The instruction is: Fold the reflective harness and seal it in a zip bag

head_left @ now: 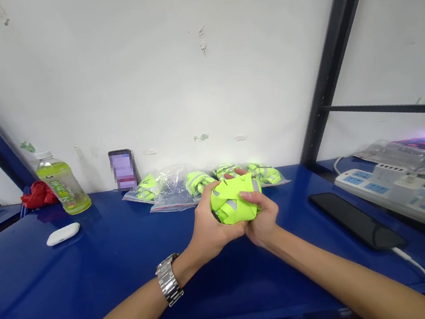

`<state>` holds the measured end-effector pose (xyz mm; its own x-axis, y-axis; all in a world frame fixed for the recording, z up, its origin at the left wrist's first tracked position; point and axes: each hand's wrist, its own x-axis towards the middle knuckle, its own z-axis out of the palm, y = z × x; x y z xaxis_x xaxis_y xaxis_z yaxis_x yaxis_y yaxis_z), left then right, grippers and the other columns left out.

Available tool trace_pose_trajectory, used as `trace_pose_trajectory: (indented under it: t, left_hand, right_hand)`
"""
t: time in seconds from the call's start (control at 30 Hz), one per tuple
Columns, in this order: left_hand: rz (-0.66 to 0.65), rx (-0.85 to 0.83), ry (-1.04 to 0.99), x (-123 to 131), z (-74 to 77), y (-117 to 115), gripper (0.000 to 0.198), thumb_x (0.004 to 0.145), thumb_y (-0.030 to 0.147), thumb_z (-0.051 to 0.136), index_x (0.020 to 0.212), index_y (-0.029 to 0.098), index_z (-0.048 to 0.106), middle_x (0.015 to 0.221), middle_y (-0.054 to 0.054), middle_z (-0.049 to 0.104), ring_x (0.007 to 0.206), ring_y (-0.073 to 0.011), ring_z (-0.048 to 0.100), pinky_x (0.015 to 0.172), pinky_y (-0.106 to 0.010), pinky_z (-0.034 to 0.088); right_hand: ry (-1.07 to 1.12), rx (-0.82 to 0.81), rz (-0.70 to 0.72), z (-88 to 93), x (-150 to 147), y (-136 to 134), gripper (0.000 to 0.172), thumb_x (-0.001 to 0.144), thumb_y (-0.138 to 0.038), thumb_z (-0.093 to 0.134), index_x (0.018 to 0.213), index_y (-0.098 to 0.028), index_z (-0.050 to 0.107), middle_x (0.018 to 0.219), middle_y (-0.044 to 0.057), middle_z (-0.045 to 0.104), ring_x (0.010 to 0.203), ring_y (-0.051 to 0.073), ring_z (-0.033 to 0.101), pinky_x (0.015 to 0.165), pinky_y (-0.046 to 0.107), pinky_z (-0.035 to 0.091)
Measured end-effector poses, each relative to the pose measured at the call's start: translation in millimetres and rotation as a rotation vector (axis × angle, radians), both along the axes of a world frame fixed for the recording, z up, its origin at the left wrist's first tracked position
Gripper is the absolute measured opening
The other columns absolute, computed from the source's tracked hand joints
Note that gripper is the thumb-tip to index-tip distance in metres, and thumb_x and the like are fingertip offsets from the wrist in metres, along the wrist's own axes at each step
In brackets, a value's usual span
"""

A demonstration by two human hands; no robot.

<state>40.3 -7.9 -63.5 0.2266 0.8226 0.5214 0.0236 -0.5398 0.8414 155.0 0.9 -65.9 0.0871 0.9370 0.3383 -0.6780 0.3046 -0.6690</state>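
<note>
Between my two hands, above the blue table (134,281), is a rolled-up neon-yellow reflective vest (236,200) with silver-grey strips. My left hand (208,226) wraps round its left side and underside. On the right, my right hand (263,217) grips it, the thumb pressed across its front. Behind it, along the wall, lie clear plastic bags with similar yellow bundles (199,180) in them. One clear zip bag (171,187) among these looks flat, with no yellow in it.
At the left stand a green drink bottle (64,184), a red cloth bundle (38,194) and a white earbud case (63,234). A phone (123,169) leans on the wall. To the right lie a black phone (357,219) on a white cable and a power strip (396,190).
</note>
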Motion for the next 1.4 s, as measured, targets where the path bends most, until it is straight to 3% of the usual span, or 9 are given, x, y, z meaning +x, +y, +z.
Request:
trace_pose_trajectory:
  t: [0.13,0.37,0.47,0.6,0.73,0.9,1.17,1.3,1.4]
  left_hand:
    - [-0.003,-0.042,-0.047,0.6,-1.5,-0.7,0.079,0.053,0.02,0.08,0.122,0.021,0.041,0.106,-0.003,0.059,0.089,-0.0189,0.061,0.075,-0.028,0.051]
    - [0.114,0.021,0.088,-3.2,3.5,1.1,0.079,0.054,0.017,0.075,0.125,0.02,0.04,0.101,-0.002,0.059,0.082,-0.0177,0.06,0.071,-0.028,0.05]
    - [0.246,0.156,0.239,-15.7,6.5,9.2,0.077,0.057,0.017,0.072,0.127,0.019,0.04,0.102,-0.003,0.059,0.086,-0.0203,0.06,0.075,-0.032,0.051]
    - [0.401,0.525,0.57,-39.8,4.0,31.5,0.077,0.062,0.013,0.067,0.132,0.017,0.038,0.119,-0.013,0.054,0.108,-0.0306,0.056,0.089,-0.044,0.049]
    - [0.27,0.697,0.794,-50.7,0.1,38.1,0.07,0.074,0.013,0.059,0.138,0.018,0.031,0.125,-0.019,0.048,0.112,-0.0323,0.053,0.085,-0.047,0.051]
    - [0.024,0.778,0.782,-41.4,1.6,18.5,0.071,0.072,0.014,0.059,0.136,0.02,0.03,0.119,-0.016,0.051,0.111,-0.0307,0.053,0.085,-0.046,0.053]
    - [-0.023,0.818,0.836,-45.0,-2.2,10.2,0.087,0.071,0.016,0.062,0.145,0.024,0.016,0.126,-0.02,0.047,0.112,-0.0342,0.055,0.082,-0.045,0.056]
    - [-0.031,0.922,0.845,-46.5,-1.9,9.5,0.081,0.079,0.018,0.058,0.147,0.019,0.013,0.124,-0.023,0.05,0.108,-0.0344,0.059,0.076,-0.041,0.058]
    - [-0.032,1.034,0.796,-48.2,-1.6,11.7,0.073,0.085,0.025,0.057,0.146,0.016,0.016,0.122,-0.024,0.053,0.112,-0.0339,0.057,0.084,-0.044,0.056]
  right_hand:
    - [0.007,-0.036,-0.039,-1.1,-2.4,-0.8,0.06,0.062,-0.025,0.057,0.121,-0.025,0.047,0.112,0.005,0.063,0.097,0.027,0.063,0.083,0.043,0.051]
    - [0.077,-0.058,0.146,-2.8,-5.6,4.5,0.047,0.061,-0.024,0.062,0.108,-0.02,0.052,0.09,0.004,0.066,0.084,0.026,0.064,0.08,0.041,0.052]
    - [-0.075,-0.081,0.123,1.6,-3.7,6.5,0.042,0.063,-0.024,0.067,0.102,-0.021,0.053,0.095,0.003,0.065,0.088,0.023,0.063,0.078,0.035,0.053]
    - [-0.377,-0.205,0.08,11.6,12.4,7.4,0.048,0.067,-0.032,0.075,0.107,-0.026,0.049,0.098,0.001,0.063,0.085,0.02,0.063,0.068,0.034,0.057]
    - [-0.492,-0.215,0.313,12.6,38.2,14.3,0.056,0.069,-0.035,0.077,0.116,-0.025,0.048,0.096,0.001,0.062,0.079,0.019,0.067,0.071,0.044,0.059]
    - [-0.629,-0.167,0.596,-0.7,56.7,24.9,0.046,0.064,-0.024,0.082,0.103,-0.014,0.061,0.085,0.003,0.066,0.079,0.018,0.067,0.066,0.028,0.057]
    - [-0.499,-0.224,0.731,-4.6,49.5,22.1,0.036,0.055,-0.029,0.084,0.078,-0.007,0.068,0.07,0.005,0.069,0.064,0.015,0.067,0.063,0.025,0.054]
    - [-0.465,-0.22,0.813,-2.3,49.8,19.2,0.037,0.06,-0.031,0.08,0.083,-0.006,0.068,0.073,0.007,0.071,0.061,0.016,0.067,0.062,0.026,0.055]
    - [-0.46,-0.255,0.888,-3.9,49.6,19.1,0.032,0.062,-0.029,0.078,0.083,-0.007,0.066,0.072,0.007,0.071,0.062,0.016,0.067,0.063,0.027,0.055]
